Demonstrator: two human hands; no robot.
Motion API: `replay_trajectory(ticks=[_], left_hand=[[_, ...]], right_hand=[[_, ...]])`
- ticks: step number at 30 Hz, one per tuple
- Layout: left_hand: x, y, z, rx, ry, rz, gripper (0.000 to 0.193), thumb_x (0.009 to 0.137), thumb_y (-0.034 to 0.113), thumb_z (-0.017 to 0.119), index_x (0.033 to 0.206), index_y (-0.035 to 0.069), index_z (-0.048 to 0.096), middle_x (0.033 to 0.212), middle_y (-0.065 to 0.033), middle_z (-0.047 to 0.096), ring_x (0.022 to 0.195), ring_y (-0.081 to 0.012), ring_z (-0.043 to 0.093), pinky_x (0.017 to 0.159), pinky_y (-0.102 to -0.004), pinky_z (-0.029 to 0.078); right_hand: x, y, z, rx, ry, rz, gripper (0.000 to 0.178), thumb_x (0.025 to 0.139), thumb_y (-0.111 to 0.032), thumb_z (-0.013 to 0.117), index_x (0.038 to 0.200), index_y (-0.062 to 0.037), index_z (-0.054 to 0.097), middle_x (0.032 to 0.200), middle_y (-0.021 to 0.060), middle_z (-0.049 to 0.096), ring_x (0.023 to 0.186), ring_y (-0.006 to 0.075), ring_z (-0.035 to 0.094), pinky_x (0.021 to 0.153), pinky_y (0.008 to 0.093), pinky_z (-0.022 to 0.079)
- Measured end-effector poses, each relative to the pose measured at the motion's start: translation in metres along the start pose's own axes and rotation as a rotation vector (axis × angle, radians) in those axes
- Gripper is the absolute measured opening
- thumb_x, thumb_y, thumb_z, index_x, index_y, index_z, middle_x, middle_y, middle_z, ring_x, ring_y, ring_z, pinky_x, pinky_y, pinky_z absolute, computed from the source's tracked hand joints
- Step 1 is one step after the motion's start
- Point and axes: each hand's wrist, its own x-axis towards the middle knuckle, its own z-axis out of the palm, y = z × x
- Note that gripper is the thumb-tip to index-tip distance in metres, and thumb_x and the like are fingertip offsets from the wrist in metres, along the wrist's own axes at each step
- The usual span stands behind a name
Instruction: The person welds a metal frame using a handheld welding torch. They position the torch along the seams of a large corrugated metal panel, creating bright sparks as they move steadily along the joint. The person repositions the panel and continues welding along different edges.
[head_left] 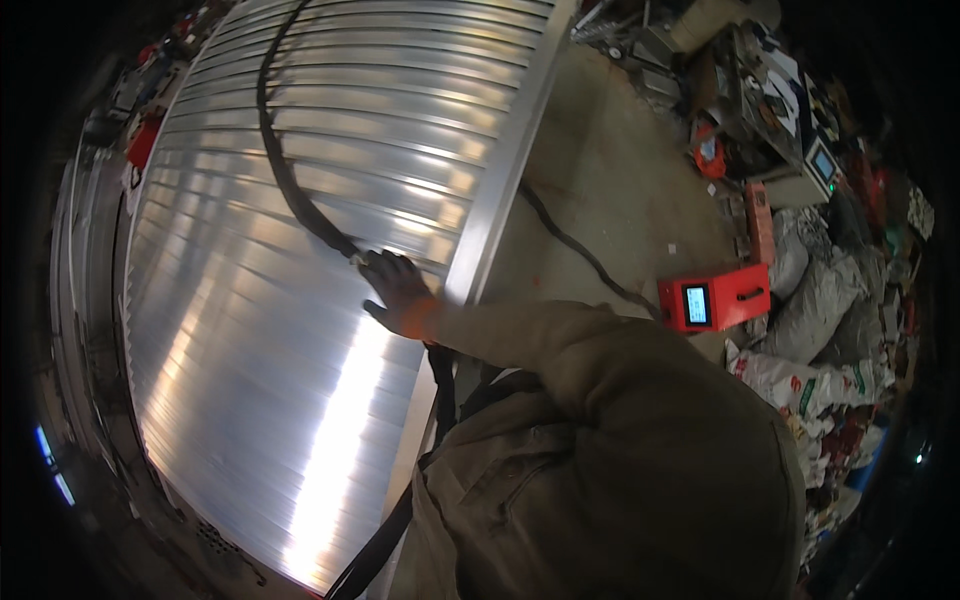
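Note:
My right hand (398,292), in a dark glove with an orange cuff, reaches left over a shiny ribbed metal panel (250,330). Its fingers are stretched out and the thumb stands apart from them. A thick black hose (290,185) curves down the panel from the far edge to the fingertips, where a small pale piece shows. What lies beneath the palm is hidden. Below the wrist, a black hose or strap (442,385) hangs by the panel's near right edge, beside my olive jacket. My left hand does not show.
On the floor to the right stands a red box-shaped machine (715,300) with a lit screen and handle. Another dark hose (575,245) crosses the floor towards it. Sacks (820,310) and a cluttered bench (765,95) line the right side. Long metal profiles (85,300) lie left.

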Motion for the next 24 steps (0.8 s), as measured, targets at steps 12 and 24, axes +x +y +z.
replay_trajectory(ticks=[12,24], left_hand=[[0.045,-0.031,0.027,0.151,-0.054,-0.068,0.054,0.113,0.055,0.05,0.078,0.015,0.054,0.069,0.0012,0.054,0.061,-0.0142,0.052,0.069,-0.0339,0.046],[-0.016,-0.036,-0.315,-0.332,0.464,0.005,0.063,0.113,0.066,0.048,0.074,0.017,0.054,0.065,0.0013,0.053,0.058,-0.0144,0.05,0.06,-0.0338,0.042]], right_hand=[[-0.244,0.148,0.006,0.046,0.037,0.496,0.071,0.1,-0.018,0.075,0.164,-0.0088,0.046,0.165,0.0248,0.049,0.149,0.0447,0.05,0.124,0.0519,0.044],[-0.179,-0.072,0.012,0.199,0.057,-0.189,0.043,0.099,-0.02,0.078,0.135,-0.0024,0.064,0.128,0.0227,0.067,0.116,0.0419,0.066,0.1,0.0506,0.054]])
